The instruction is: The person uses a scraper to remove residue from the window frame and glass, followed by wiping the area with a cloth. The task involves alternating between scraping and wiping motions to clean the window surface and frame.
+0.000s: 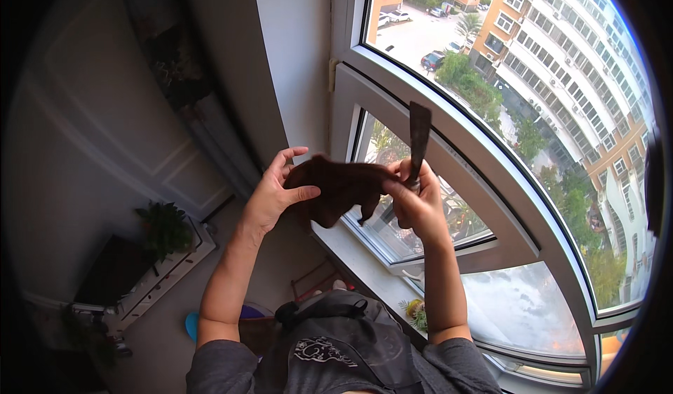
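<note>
A dark brown cloth [340,187] hangs between my two hands, in front of the window. My left hand [270,194] holds its left end, with the thumb over the near side and the fingertips at the upper edge. With my right hand [423,205] I pinch its right end. The same hand grips a flat scraper [419,133], whose dark blade points up past my fingers; its handle is mostly hidden in the hand. The cloth's lower edge droops in loose folds.
A white-framed window [463,159] curves along the right, with a pale sill [350,250] below it. A wall corner [291,64] rises ahead. At lower left are a white cabinet [165,275] and a plant [166,227]. A small plant [415,315] sits by the sill.
</note>
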{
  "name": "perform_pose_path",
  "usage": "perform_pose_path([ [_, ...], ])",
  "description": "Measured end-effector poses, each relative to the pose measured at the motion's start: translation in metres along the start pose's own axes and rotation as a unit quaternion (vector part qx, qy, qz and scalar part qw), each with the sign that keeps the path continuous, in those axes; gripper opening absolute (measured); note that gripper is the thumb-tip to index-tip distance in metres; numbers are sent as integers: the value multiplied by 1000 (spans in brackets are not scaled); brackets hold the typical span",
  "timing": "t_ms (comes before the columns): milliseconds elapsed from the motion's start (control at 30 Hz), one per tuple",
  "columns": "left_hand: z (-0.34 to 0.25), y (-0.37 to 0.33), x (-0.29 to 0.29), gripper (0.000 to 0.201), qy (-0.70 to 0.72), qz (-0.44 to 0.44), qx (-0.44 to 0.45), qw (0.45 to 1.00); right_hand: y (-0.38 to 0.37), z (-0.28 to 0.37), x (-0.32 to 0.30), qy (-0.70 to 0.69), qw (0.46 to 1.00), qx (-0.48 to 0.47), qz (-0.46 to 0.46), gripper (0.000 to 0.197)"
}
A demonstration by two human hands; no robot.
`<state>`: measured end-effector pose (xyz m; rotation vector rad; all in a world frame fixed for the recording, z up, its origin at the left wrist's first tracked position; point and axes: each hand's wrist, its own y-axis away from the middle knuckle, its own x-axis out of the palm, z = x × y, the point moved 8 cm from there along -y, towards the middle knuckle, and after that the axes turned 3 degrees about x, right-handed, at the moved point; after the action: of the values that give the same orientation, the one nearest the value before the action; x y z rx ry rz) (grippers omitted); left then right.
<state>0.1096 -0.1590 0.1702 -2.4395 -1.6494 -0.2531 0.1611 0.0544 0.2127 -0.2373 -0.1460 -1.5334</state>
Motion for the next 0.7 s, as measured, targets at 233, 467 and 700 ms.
perform_pose_path([
  [233,27,4,-33,25,-318,44,-94,942,3,0,-10,63,998,18,2,20],
  [467,9,10,-30,17,-289,48,10,956,0,4,0,251,965,-77,1,14],
  [700,3,13,-29,25,-210,50,18,976,1,8,4,312,944,-104,-2,10],
])
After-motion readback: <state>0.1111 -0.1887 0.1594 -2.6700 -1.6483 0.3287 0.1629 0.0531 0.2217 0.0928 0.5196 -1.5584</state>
